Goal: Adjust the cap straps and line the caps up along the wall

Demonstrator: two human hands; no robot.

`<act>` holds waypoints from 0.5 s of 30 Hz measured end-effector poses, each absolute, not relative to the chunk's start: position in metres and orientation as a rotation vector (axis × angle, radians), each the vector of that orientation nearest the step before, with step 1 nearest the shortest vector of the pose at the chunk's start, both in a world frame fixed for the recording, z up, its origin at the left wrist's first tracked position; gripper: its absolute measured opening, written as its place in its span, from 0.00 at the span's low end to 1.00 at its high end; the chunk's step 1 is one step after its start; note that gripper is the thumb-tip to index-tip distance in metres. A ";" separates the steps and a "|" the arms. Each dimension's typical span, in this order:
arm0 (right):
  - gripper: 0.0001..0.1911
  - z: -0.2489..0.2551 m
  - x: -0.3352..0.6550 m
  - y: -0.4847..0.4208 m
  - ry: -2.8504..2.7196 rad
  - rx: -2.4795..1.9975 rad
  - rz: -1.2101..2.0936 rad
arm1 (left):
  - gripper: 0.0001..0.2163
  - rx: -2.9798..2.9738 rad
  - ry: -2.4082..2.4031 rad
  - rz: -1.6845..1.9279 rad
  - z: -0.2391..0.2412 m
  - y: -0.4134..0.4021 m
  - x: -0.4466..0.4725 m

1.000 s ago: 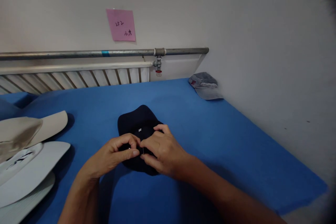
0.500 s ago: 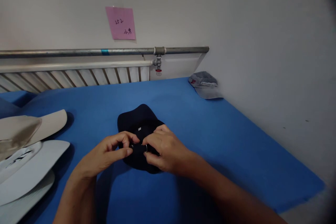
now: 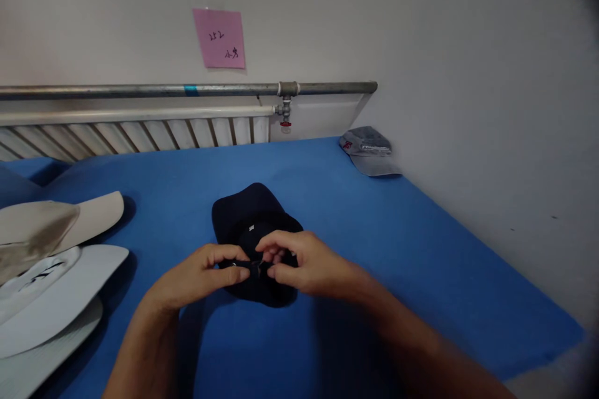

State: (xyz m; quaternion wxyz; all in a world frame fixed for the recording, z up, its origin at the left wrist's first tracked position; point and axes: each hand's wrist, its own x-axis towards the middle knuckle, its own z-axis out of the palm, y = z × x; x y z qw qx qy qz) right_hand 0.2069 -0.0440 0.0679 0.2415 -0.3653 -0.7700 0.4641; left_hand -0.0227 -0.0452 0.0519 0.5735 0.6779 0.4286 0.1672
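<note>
A dark navy baseball cap [image 3: 248,206] lies on the blue table with its brim pointing away from me and its inside partly showing. Across its near side runs the back strap [image 3: 254,268], with a small metal buckle. My left hand [image 3: 201,271] pinches the strap from the left between thumb and fingers. From the right, my right hand [image 3: 304,262] grips the strap by the buckle, thumb below and fingers curled above. Both sets of fingertips are close together, and they hide part of the buckle.
Several light caps [image 3: 65,299] lie overlapping at the left. A grey cap [image 3: 369,149] rests at the far right corner of the blue table [image 3: 421,249], against the wall. Behind stand a white radiator [image 3: 163,134] and a metal pipe [image 3: 234,90]. A pink note [image 3: 219,38] hangs above.
The fingers of my right hand have shifted at the buckle and curled more, with the index finger raised. My left thumb has moved right along the strap. The view has shifted slightly.
</note>
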 end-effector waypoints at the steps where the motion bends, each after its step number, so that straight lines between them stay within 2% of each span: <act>1: 0.15 0.068 0.208 -0.043 -2.056 -0.991 1.347 | 0.09 1.565 0.992 0.409 0.052 -0.045 -0.023; 5: 0.13 0.064 0.212 -0.038 -2.043 -0.985 1.481 | 0.09 1.547 0.985 0.463 0.052 -0.045 -0.021; 15: 0.12 0.062 0.207 -0.039 -2.103 -1.028 1.440 | 0.09 1.558 0.981 0.502 0.053 -0.048 -0.015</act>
